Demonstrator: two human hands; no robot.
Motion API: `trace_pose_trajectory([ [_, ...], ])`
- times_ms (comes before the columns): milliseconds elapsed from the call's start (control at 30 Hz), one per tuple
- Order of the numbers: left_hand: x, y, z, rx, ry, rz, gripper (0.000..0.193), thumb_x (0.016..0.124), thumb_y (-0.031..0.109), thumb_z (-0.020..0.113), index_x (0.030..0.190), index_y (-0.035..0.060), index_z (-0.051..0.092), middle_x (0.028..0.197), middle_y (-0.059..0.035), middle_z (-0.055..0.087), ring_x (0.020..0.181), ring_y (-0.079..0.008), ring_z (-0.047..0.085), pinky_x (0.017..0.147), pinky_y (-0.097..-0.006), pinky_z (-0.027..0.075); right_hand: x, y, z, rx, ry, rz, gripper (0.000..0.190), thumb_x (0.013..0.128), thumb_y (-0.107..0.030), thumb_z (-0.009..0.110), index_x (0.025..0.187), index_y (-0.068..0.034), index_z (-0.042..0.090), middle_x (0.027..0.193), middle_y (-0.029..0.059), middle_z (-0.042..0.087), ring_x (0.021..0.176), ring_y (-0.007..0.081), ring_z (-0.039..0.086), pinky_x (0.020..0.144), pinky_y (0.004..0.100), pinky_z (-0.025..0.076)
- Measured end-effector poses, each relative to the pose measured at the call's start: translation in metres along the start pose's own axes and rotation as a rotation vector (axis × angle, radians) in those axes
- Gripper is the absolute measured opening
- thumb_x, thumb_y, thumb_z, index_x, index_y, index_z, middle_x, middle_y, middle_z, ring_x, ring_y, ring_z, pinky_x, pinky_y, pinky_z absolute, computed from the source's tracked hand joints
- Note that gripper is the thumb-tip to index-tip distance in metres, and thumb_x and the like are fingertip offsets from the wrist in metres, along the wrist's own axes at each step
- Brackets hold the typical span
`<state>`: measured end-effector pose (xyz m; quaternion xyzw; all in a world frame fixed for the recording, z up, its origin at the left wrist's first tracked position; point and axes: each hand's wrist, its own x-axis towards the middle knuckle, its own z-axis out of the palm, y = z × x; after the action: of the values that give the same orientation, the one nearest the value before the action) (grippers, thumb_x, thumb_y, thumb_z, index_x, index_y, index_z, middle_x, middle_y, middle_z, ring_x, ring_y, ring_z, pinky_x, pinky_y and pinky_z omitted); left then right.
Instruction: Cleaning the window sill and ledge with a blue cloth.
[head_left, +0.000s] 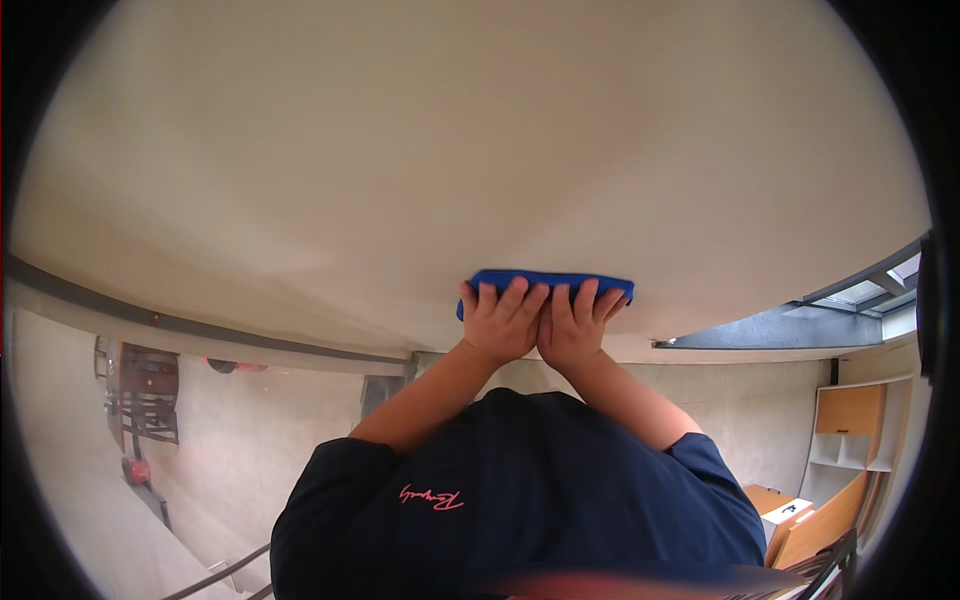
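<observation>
My left hand (501, 319) and my right hand (574, 322) are side by side, with their thumb sides touching. Both hold a long blue pad (559, 279) against a broad off-white surface (480, 150), fingers spread over it. Whether the pad is folded cloth or a foam block is hard to tell. Most of its near side is hidden under my fingers. The surface looks smooth and plain, and I cannot tell if it is wall or ceiling. My forearms reach up from the short sleeves of a dark navy shirt (540, 480), which bears red writing.
A dark grey strip (202, 322) edges the surface at left. Framed glass panes (862, 292) show at right. Wood-fronted cabinets (847, 411) stand at lower right. A dark wooden furniture piece (154, 390) appears at left, and a metal rail (225, 571) runs along the lower left.
</observation>
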<state>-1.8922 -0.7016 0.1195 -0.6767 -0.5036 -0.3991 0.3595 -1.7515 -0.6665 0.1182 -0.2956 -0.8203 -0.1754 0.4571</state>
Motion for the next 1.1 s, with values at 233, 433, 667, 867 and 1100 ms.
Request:
trace_pose_trajectory([
  [233, 0.048, -0.07, -0.047, -0.052, 0.174, -0.143, 0.048, 0.091, 0.023, 0.045, 0.138, 0.0148, 0.046, 0.152, -0.006, 0.025, 0.143, -0.0357, 0.005, 0.111, -0.0551, -0.004, 0.098, -0.054, 0.007, 0.012, 0.147, 0.009, 0.037, 0.086, -0.021, 0.05, 0.12, -0.011, 0.059, 0.149, 0.0178, 0.028, 0.14, 0.0473, 0.001, 0.109, 0.0581, -0.009],
  [433, -0.035, -0.092, -0.035, -0.021, 0.077, -0.099, 0.047, 0.09, 0.024, 0.045, 0.137, 0.018, 0.047, 0.152, -0.0027, 0.026, 0.143, -0.033, 0.008, 0.112, -0.0539, -0.004, 0.027, -0.088, 0.061, -0.004, 0.048, 0.01, 0.038, 0.086, -0.021, 0.053, 0.122, -0.009, 0.056, 0.149, 0.0181, 0.028, 0.14, 0.0459, 0.0, 0.109, 0.0586, -0.008],
  [667, -0.005, -0.132, -0.065, -0.057, 0.172, -0.161, 0.042, 0.091, 0.024, 0.046, 0.131, 0.0149, 0.053, 0.15, -0.0058, 0.03, 0.143, -0.0335, 0.009, 0.112, -0.0541, -0.002, 0.091, -0.122, 0.063, 0.03, 0.128, 0.009, 0.04, 0.083, -0.016, 0.053, 0.121, -0.007, 0.056, 0.15, 0.0199, 0.025, 0.14, 0.0457, -0.001, 0.108, 0.0584, -0.009],
  [867, -0.079, -0.141, -0.055, -0.025, 0.052, -0.142, 0.049, 0.089, 0.025, 0.05, 0.136, 0.0088, 0.045, 0.154, -0.0128, 0.018, 0.142, -0.0407, -0.002, 0.11, -0.0578, -0.006, 0.031, -0.142, 0.1, -0.007, 0.036, -0.007, 0.039, 0.085, -0.018, 0.052, 0.123, -0.012, 0.057, 0.151, 0.014, 0.026, 0.141, 0.0437, -0.001, 0.109, 0.0577, -0.008],
  [1100, -0.024, -0.198, -0.099, -0.148, 0.246, -0.349, 0.047, 0.09, 0.021, 0.048, 0.135, 0.0056, 0.047, 0.15, -0.0186, 0.024, 0.142, -0.0418, 0.0, 0.109, -0.058, -0.008, 0.149, -0.199, 0.074, 0.03, -0.031, -0.027, 0.038, 0.084, -0.022, 0.053, 0.121, -0.016, 0.062, 0.143, 0.0088, 0.041, 0.137, 0.0415, 0.017, 0.111, 0.0519, -0.005],
])
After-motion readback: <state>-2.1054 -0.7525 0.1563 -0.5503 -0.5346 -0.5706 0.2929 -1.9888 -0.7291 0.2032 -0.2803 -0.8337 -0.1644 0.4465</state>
